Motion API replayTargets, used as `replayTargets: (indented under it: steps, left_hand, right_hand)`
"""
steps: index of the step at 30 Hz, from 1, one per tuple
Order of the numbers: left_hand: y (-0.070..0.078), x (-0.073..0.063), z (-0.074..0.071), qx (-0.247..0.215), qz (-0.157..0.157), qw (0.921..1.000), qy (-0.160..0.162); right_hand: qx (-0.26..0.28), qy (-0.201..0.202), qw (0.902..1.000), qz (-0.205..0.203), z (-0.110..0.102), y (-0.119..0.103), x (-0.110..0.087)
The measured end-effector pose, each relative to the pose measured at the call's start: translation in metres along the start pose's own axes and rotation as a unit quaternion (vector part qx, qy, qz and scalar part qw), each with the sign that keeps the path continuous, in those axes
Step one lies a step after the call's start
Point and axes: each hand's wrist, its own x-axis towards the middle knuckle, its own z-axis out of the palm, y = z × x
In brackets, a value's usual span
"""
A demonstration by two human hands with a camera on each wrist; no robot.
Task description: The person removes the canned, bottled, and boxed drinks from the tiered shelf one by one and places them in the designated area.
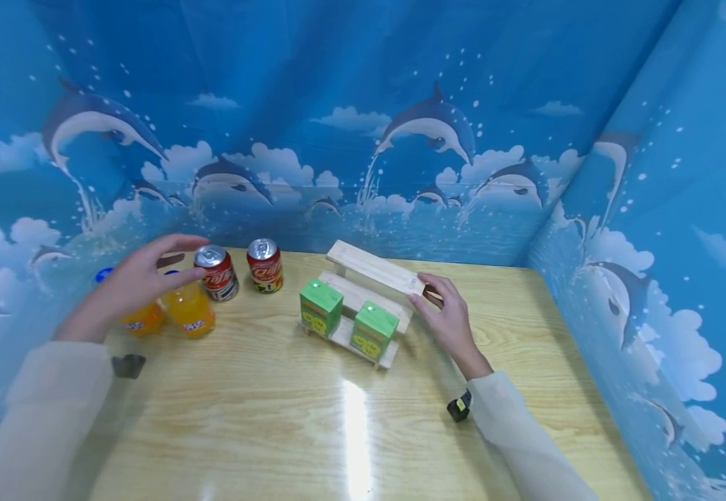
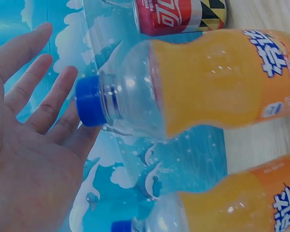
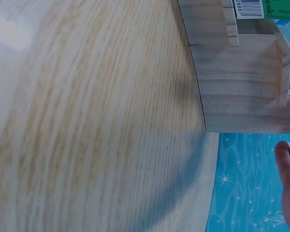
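My left hand (image 1: 144, 271) hovers over two orange soda bottles (image 1: 190, 313) with blue caps, its fingers spread. In the left wrist view, its palm and fingers lie beside a blue cap (image 2: 91, 100). Just right of it stands a red cola can (image 1: 218, 275). My right hand (image 1: 447, 313) is at the right end of a stepped wooden rack (image 1: 375, 268), thumb and forefinger apart around the top board's end. Only fingertips (image 3: 282, 150) and part of that hand appear in the right wrist view, and firm contact is unclear. The rack's lowest step bears two green drink cartons (image 1: 321, 306).
Another red can (image 1: 265, 266) stands between the left group and the rack. The wood-grain table (image 1: 263, 417) meets a blue dolphin-print curtain (image 1: 313, 139) at the back and right. Black wrist devices (image 1: 460, 406) hang under both sleeves.
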Motion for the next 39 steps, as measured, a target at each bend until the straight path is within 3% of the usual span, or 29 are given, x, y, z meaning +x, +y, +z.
replayTargets:
  steps: [9, 22, 32, 37, 39]
  left_hand:
    - [0.013, 0.007, 0.006, 0.008, 0.031, 0.9995, -0.001]
    - [0.033, 0.023, 0.032, -0.004, 0.081, 0.9964, -0.024]
    - [0.045, 0.037, 0.056, -0.012, 0.119, 0.9910, -0.060]
    - [0.051, 0.043, 0.068, -0.014, 0.133, 0.9877, -0.081]
    - [0.053, 0.046, 0.073, -0.017, 0.140, 0.9856, -0.093]
  right_hand:
    - [-0.017, 0.011, 0.9998, -0.001, 0.001, -0.002, 0.001]
    - [-0.010, 0.011, 0.9999, 0.003, 0.002, -0.001, 0.002]
    - [-0.008, 0.009, 0.9997, 0.022, 0.005, -0.002, 0.003]
    - [-0.009, 0.013, 0.9998, 0.009, 0.004, -0.002, 0.002]
    - [-0.007, 0.011, 0.9999, 0.009, 0.003, -0.012, 0.000]
